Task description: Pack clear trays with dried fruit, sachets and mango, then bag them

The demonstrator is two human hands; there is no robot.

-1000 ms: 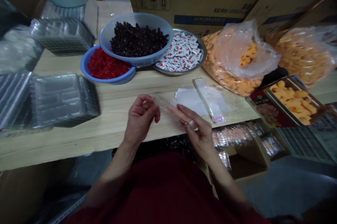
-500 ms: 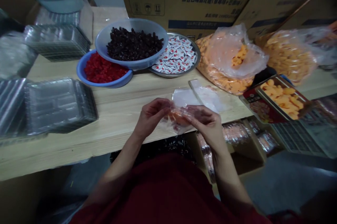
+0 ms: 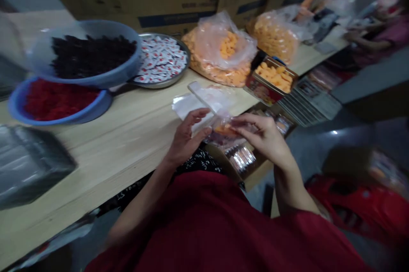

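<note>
Between my hands, over the front edge of the wooden table, is a clear plastic packet with something orange inside. My right hand pinches its right side between thumb and fingers. My left hand is open at the packet's left, thumb and fingers apart, with the thumb tip close to the plastic; whether they touch I cannot tell. Just behind the hands lie clear flat bags with a pale strip across them. Below the packet stands a cardboard box of wrapped packets.
Left: a bowl of dark pieces overlaps a blue bowl of red pieces; clear trays sit nearer. A metal bowl of sachets, a bag of orange pieces and a tin stand behind. Another person sits far right.
The view has swung to the right. My left hand has let go of the packet and spread its fingers, while my right hand still holds it.
</note>
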